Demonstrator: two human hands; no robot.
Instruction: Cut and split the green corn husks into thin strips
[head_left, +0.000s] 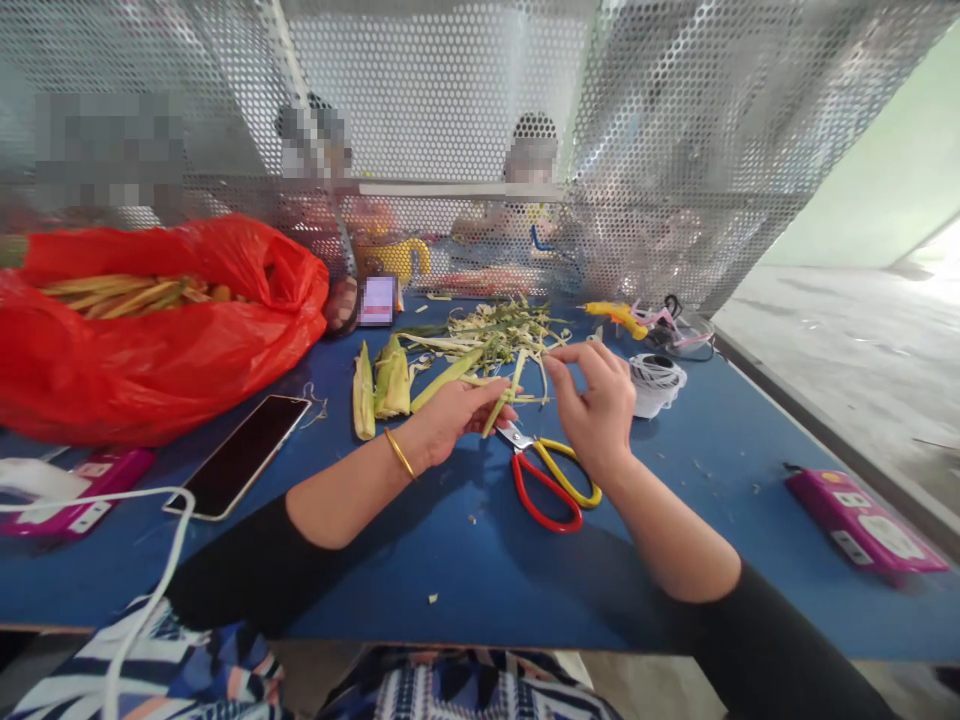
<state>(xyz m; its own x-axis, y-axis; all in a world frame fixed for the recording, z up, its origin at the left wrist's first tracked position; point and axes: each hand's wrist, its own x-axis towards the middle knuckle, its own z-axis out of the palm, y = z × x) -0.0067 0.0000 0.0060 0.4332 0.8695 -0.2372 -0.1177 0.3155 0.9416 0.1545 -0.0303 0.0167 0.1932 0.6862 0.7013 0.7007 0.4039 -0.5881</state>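
My left hand (457, 415), with a gold bangle at the wrist, is closed around a pale green husk strip (510, 392) that slants up between thumb and fingers. To its right, my right hand (596, 400) is raised with thumb and forefinger pinched at the end of a thin green strip (543, 378). Scissors (541, 470) with one red and one yellow handle lie on the table between my forearms, blades toward my left hand. Beyond both hands is a heap of shredded green strips (510, 325). Larger green husk pieces (390, 378) rest left of it.
A red plastic bag (262, 300) of yellowish husks fills the left. Nearby are a dark phone (247, 450), a propped lit phone (378, 300) and a purple pack (105, 490). At right are a white tub (656, 385), a yellow tool (616, 318) and another purple pack (862, 520). A perforated metal screen (450, 100) stands behind.
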